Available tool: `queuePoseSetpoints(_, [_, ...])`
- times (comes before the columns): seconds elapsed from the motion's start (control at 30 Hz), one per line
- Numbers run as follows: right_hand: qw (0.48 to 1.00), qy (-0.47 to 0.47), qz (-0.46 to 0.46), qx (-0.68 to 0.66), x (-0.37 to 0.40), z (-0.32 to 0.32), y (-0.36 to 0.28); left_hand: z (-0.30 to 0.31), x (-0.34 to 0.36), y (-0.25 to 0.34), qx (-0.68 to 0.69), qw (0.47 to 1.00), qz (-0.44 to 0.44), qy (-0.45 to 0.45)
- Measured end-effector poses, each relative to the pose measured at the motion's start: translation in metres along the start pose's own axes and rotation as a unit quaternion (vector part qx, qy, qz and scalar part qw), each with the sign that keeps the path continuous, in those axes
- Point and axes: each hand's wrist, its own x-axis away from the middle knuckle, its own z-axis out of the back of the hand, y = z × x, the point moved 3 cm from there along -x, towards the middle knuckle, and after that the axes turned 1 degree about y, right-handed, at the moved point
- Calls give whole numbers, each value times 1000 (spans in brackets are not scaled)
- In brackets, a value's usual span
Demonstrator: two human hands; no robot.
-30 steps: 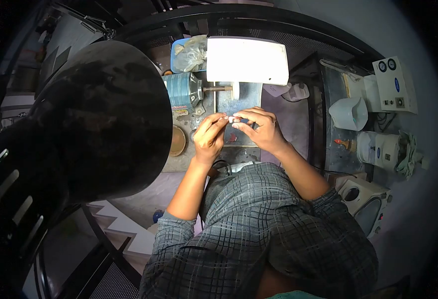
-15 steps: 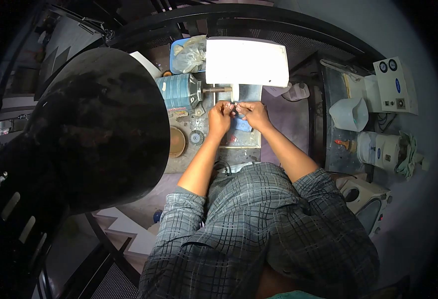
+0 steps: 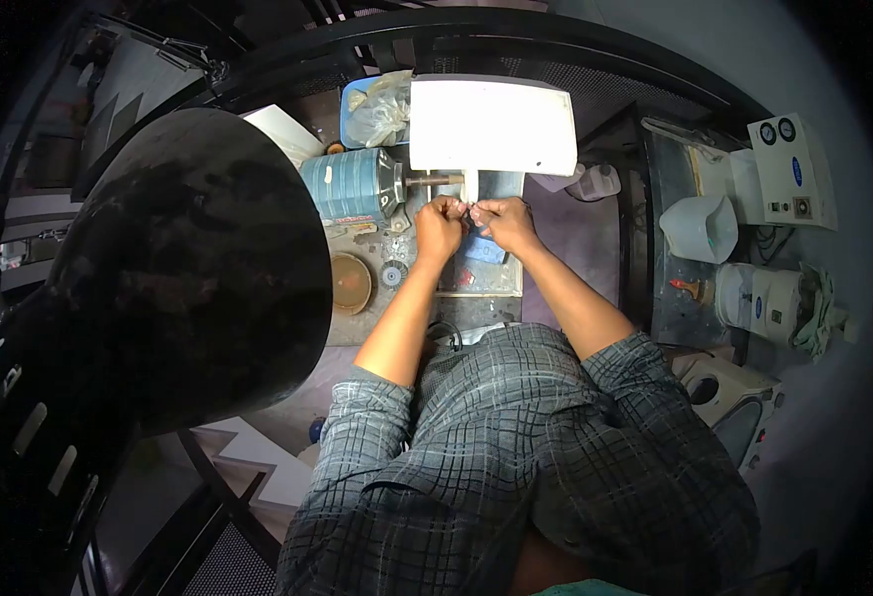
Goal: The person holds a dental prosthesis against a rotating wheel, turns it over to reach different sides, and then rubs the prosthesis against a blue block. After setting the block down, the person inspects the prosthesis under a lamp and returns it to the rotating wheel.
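My left hand (image 3: 440, 228) and my right hand (image 3: 505, 224) meet fingertip to fingertip at the lower edge of a white polishing wheel (image 3: 470, 185). Both are closed in a pinch around something small; the fingers hide it and I cannot tell what it is. The wheel sits on the shaft (image 3: 435, 181) of a blue motor (image 3: 352, 187), partly under a bright white hood (image 3: 493, 126). Beneath my hands, a blue piece (image 3: 486, 250) lies in a shallow pale tray (image 3: 481, 291).
A large black lamp shade (image 3: 208, 258) blocks the left side. A round brown dish (image 3: 351, 283) and a dark toothed wheel (image 3: 393, 274) lie left of my forearm. Behind the motor is a blue bin (image 3: 349, 117) holding plastic bags. A white gauge box (image 3: 792, 174) and translucent container (image 3: 699, 227) stand right.
My fingertips have drawn closer together and up against the polishing wheel's lower edge. The view has shifted slightly, with the lamp shade a little further left.
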Motion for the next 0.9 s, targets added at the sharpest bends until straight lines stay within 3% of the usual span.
queuePoseSetpoints(0.43, [1000,-14,-20,-1,-6,-3,6,-1,-8,-9,22,1000,16,-5])
queuePoseSetpoints(0.53, [999,-4,-30,-9,-9,-5,8,5,-6,2,-87,995,-37,25])
queuePoseSetpoints(0.7, [998,-16,-51,-18,-9,-3,2,5,-6,2,35,996,77,-10])
queuePoseSetpoints(0.9, [999,-24,-44,-22,-13,-2,6,0,-8,-9,60,993,101,-16])
